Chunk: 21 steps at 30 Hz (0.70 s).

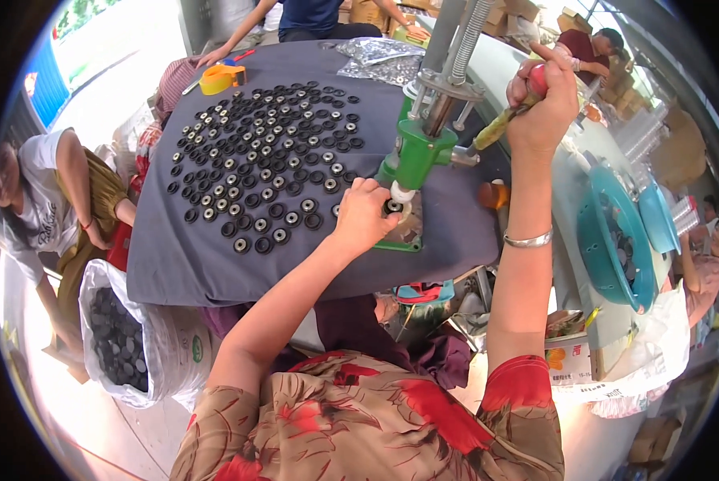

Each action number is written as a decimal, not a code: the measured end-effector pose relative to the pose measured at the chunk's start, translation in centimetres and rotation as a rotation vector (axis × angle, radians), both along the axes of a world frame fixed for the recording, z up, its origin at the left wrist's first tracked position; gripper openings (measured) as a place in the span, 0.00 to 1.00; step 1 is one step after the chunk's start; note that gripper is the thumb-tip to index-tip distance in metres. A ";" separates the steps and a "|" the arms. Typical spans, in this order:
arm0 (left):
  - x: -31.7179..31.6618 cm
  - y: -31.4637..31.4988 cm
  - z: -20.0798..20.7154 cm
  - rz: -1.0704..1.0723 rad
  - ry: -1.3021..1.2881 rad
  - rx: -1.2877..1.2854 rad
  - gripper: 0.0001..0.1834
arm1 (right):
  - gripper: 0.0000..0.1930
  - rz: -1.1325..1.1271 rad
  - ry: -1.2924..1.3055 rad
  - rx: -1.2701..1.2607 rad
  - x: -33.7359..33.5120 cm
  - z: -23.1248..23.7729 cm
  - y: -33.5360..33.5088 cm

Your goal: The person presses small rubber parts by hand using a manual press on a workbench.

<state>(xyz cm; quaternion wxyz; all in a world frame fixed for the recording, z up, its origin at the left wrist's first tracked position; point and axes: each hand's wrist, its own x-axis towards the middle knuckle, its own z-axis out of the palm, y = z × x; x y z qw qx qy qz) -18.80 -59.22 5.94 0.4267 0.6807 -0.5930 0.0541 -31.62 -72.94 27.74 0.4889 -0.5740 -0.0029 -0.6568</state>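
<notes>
A green hand press stands on the cloth-covered table in front of me, with a coil spring above it. My right hand is raised and closed round the red grip of the press's lever. Under the white plunger tip, at the press base, my left hand pinches a small black ring; the fingers partly hide it. To the left, many black rings lie spread over the cloth, some with silvery metal centres.
Yellow tape and a clear bag of metal pieces lie on the table's far side. A white sack of black discs stands at left, a teal basket at right. People sit at left, far side and right.
</notes>
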 end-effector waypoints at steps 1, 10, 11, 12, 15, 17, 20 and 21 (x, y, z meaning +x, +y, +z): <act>0.1 -0.5 -0.1 0.031 -0.018 0.003 0.17 | 0.14 0.002 -0.001 -0.008 0.0 0.1 0.0; 0.5 -1.2 -1.8 0.015 0.266 -0.045 0.22 | 0.12 0.019 -0.024 -0.033 -0.5 -0.3 0.7; 0.5 -1.4 -2.0 0.004 0.251 -0.064 0.23 | 0.12 0.013 -0.038 -0.069 -1.0 -0.7 1.3; 0.7 -1.5 -2.0 0.006 0.255 -0.062 0.23 | 0.12 0.015 -0.034 -0.067 -1.5 -1.4 1.9; 0.9 -1.4 -1.8 -0.028 0.277 -0.043 0.24 | 0.11 0.037 -0.086 -0.180 -3.1 -3.9 3.9; 1.0 -1.3 -1.7 -0.055 0.282 0.003 0.26 | 0.12 -0.022 -0.094 -0.398 -3.9 -5.7 5.3; 1.2 -1.3 -1.8 -0.084 0.233 -0.002 0.27 | 0.15 -0.088 -0.049 -0.460 -5.4 -8.5 6.2; 1.2 -1.2 -1.8 -0.087 0.237 0.004 0.27 | 0.17 -0.138 -0.006 -0.444 -5.8 -9.1 7.0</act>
